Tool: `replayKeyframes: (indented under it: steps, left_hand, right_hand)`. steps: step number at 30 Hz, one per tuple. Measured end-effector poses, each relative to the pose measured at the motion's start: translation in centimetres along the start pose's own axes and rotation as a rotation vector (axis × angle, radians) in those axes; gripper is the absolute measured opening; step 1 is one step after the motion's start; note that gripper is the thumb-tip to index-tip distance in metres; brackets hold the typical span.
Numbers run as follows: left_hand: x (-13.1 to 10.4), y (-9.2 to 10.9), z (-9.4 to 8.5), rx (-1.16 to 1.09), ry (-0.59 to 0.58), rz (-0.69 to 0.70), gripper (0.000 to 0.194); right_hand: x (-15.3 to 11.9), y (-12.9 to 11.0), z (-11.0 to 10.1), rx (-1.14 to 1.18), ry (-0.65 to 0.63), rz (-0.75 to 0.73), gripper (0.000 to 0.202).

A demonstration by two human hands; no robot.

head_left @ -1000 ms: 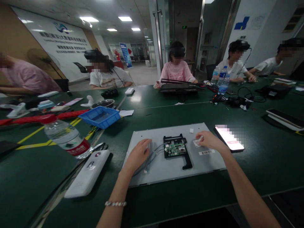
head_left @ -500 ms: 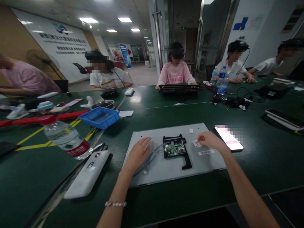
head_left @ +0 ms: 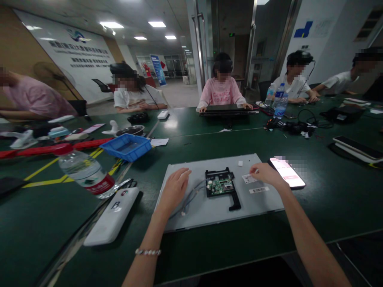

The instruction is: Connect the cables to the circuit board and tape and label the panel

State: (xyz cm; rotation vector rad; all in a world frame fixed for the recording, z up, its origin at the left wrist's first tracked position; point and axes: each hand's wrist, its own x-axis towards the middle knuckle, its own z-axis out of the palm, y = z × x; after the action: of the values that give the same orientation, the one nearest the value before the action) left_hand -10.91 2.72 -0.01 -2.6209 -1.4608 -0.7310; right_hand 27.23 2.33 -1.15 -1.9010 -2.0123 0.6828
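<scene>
A flat grey metal panel [head_left: 197, 217] lies in front of me. Mounted on its middle is a black plastic bracket [head_left: 235, 202] holding a green circuit board [head_left: 220, 186], with grey cables [head_left: 191, 196] running off to the left. My left hand [head_left: 175, 189] rests over the panel's left side near the cables, fingers stretched out and nothing in them. On the right side, the fingertips of my right hand [head_left: 265, 174] are pinched at the upper right corner of a white label [head_left: 249, 179]. Below that label is a barcode sticker [head_left: 259, 190].
A lit phone [head_left: 287, 172] lies right of the panel. To the left are a white power bank [head_left: 112, 217], a tilted water bottle [head_left: 86, 171] and a blue tray [head_left: 127, 147]. Across the green table, a person [head_left: 223, 89] holds a dark flat panel [head_left: 227, 110]; other people sit nearby.
My hands stay nearly in place, the right still at the label's corner. The person opposite has lowered the dark panel to a flatter tilt. My view has shifted very slightly.
</scene>
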Motion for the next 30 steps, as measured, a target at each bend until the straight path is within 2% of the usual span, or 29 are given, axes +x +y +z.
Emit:
replayKeyframes:
  steps: [5, 11, 14, 17, 20, 23, 26, 30]
  left_hand:
    - [0.6, 0.9, -0.3, -0.027, 0.019, 0.015, 0.029]
    - [3.2, 4.5, -1.3, -0.141, -0.050, 0.042, 0.028]
    - [4.9, 6.2, -0.7, -0.178, -0.051, 0.048, 0.027]
    - [5.7, 7.1, 0.7, -0.212, -0.038, 0.057, 0.029]
    - [5.4, 7.2, 2.2, -0.213, -0.044, 0.096, 0.037]
    - [4.3, 6.5, 2.9, -0.193, -0.130, 0.152, 0.041]
    - [3.5, 5.8, 2.8, -0.193, -0.187, 0.161, 0.046]
    - [3.1, 5.3, 2.2, -0.201, -0.235, 0.136, 0.062]
  right_hand:
    - [0.1, -0.6, 0.3, -0.031, 0.115, -0.075, 0.021]
    - [0.4, -0.7, 0.7, -0.053, 0.136, -0.073, 0.022]
    - [0.5, -0.6, 0.8, -0.050, 0.124, -0.064, 0.022]
    - [0.5, -0.7, 0.8, -0.037, 0.120, -0.050, 0.022]
    - [0.4, -1.0, 0.8, -0.026, 0.130, -0.042, 0.022]
    - [0.4, -1.3, 0.9, -0.029, 0.144, -0.034, 0.022]
    - [0.5, -1.5, 1.1, -0.040, 0.176, -0.047, 0.022]
    - [0.6, -1.4, 1.2, -0.041, 0.223, -0.061, 0.023]
